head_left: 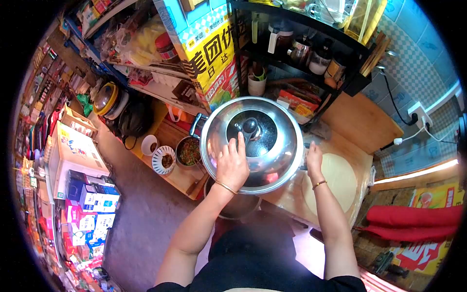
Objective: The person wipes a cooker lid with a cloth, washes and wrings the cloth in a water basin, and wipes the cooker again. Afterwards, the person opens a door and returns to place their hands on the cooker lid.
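Above the worktop (287,200), left of the dough (343,176), has the lid (279,163) directly under the left hand (231,168) and beside the right hand (315,159), nearer the left. Looks round, with a long axis only through the side handles, from left handle (196,125) down to right handle (304,167). Appears to grip the latter with right fingers curled closed. Stretches two left fingers up just beside the knob (250,126); cannot tell whether pinches it with the hidden thumb. Reaches forward with both elbows slightly bent.
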`<act>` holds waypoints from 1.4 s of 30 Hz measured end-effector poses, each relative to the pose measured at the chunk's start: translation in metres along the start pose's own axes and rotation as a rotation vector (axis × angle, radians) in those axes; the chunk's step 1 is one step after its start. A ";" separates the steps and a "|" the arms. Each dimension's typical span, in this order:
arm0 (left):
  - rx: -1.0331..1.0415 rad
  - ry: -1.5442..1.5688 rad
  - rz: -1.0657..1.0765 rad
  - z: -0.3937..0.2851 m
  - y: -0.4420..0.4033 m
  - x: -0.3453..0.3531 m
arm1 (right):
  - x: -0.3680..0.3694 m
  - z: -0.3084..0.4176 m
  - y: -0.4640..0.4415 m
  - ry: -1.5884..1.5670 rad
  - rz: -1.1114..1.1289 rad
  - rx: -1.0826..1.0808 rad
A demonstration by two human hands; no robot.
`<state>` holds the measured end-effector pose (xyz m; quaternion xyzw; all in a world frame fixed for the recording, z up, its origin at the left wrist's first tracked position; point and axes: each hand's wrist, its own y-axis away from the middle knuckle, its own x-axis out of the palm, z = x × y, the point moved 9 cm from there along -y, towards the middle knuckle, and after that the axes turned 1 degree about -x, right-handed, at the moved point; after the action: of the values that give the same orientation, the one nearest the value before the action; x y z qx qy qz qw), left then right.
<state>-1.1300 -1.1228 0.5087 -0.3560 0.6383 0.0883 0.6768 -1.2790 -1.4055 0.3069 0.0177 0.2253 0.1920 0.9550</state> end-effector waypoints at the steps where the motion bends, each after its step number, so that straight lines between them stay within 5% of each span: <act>1: -0.001 -0.002 0.003 0.000 0.000 -0.001 | 0.000 -0.001 0.001 0.002 0.011 0.030; 42: -0.062 0.008 0.017 0.003 0.003 0.004 | 0.000 0.002 0.000 0.003 -0.007 -0.014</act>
<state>-1.1283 -1.1201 0.5034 -0.3718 0.6407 0.1124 0.6623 -1.2786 -1.4059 0.3084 0.0100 0.2254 0.1902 0.9555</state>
